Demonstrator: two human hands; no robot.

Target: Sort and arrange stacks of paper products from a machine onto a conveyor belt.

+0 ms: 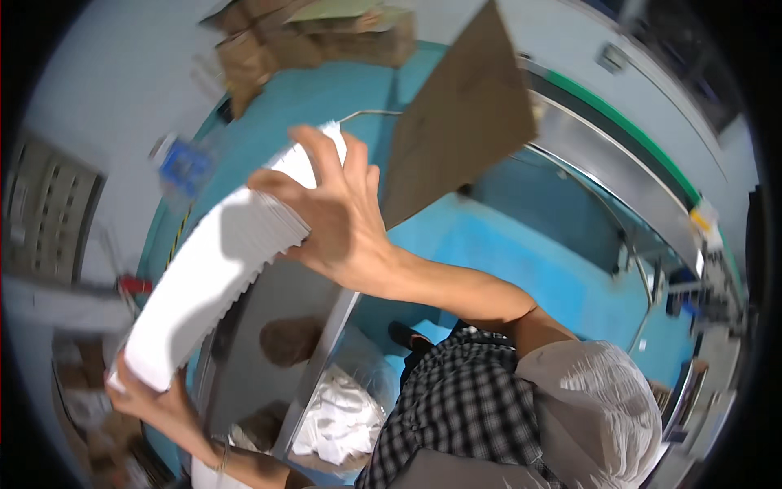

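A long, slightly arched stack of white paper pieces is held up between both hands, its many edges showing along the underside. My left hand grips the stack's near, lower end, fingers and thumb wrapped round it. My right hand clasps the far, upper end with curled fingers. Past its fingertips, more white paper sticks out at the top. Beneath the stack lies a grey metal-edged work surface, partly hidden by it.
A large brown cardboard panel stands beyond my right hand. Farther right runs a conveyor with a green edge. White scraps fill a container near my body. Cardboard boxes are at the back, and a blue-labelled clear bottle at the left.
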